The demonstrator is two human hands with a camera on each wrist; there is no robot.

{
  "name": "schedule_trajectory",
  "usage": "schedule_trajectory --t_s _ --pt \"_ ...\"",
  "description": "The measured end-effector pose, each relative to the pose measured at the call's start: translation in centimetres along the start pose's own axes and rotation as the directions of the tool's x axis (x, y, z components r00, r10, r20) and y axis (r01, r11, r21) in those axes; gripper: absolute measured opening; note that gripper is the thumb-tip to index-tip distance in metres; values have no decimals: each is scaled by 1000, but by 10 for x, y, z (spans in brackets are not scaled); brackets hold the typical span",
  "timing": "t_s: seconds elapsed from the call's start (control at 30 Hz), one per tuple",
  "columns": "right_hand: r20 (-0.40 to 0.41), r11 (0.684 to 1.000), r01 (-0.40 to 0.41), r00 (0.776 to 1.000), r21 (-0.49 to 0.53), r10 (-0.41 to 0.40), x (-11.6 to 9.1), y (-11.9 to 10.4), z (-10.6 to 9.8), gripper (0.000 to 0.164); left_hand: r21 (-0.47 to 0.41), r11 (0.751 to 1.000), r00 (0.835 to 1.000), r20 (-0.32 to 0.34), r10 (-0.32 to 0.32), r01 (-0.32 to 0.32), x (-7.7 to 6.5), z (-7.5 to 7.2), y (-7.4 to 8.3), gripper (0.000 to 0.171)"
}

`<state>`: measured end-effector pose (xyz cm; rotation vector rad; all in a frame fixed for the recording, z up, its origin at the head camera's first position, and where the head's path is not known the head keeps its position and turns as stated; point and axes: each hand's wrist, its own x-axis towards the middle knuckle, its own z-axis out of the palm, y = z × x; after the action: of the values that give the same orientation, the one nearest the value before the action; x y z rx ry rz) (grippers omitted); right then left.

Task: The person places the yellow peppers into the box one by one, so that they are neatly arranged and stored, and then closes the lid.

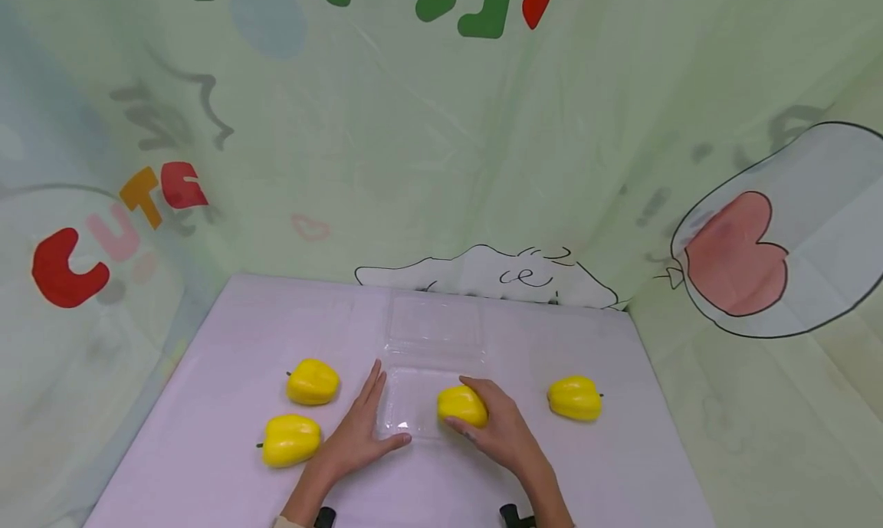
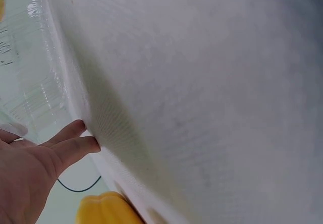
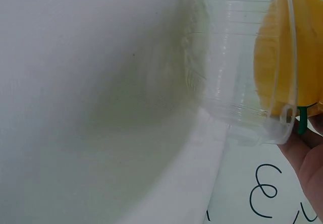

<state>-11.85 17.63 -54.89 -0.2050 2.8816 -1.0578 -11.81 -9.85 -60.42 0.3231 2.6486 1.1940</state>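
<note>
A clear plastic clamshell box lies with its lid (image 1: 434, 325) folded back and its tray (image 1: 407, 405) nearer me. My right hand (image 1: 507, 428) grips a yellow bell pepper (image 1: 461, 405) at the tray's right part, fingers behind it and thumb in front. The right wrist view has this pepper (image 3: 308, 52) partly behind the clear wall, green stem downward in that picture. My left hand (image 1: 359, 432) is spread along the tray's left side, fingers straight and thumb near the front corner. In the left wrist view, two fingertips (image 2: 91, 143) rest on the tabletop beside the box.
Two yellow bell peppers, one farther back (image 1: 313, 382) and one nearer (image 1: 291, 441), lie left of the left hand. Another pepper (image 1: 576, 398) lies to the right. Printed curtains (image 1: 428, 168) close off the white table's (image 1: 441, 490) back and sides.
</note>
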Motion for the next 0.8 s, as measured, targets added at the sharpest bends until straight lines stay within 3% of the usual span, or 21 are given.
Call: schedule_trajectory --t_s 0.5,0.8 --pt "67 994 26 998 -104 -19 5 2 13 73 -10 1000 1000 -7 8 -8 -1 1 2 118" --pt "94 987 59 995 -152 -45 4 3 17 64 -18 1000 1000 -20 16 -16 -1 2 1 117"
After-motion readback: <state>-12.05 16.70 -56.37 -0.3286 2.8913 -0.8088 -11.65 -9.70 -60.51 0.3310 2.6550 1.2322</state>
